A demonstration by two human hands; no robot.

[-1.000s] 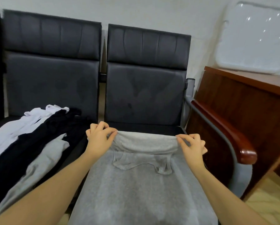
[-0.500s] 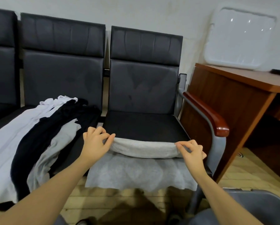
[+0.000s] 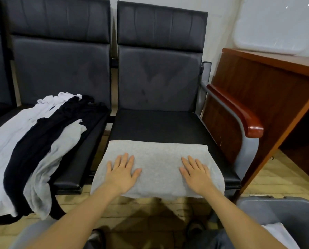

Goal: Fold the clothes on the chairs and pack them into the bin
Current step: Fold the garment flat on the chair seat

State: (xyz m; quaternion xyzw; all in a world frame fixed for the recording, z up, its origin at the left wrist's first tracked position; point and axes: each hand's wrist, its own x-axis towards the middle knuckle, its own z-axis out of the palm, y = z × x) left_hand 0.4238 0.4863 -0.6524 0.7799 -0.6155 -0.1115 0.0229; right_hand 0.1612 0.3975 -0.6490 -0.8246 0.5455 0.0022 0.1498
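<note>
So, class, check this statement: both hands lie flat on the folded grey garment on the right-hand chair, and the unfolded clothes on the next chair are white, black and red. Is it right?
Not quite. The head view shows the left hand and right hand flat on the folded grey garment, but the unfolded clothes on the next chair are white, black and grey, not red.

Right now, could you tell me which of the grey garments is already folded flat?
The grey garment on the right-hand chair seat, under both flat hands. The other grey one lies unfolded beside the black and white clothes on the neighbouring chair.
</note>
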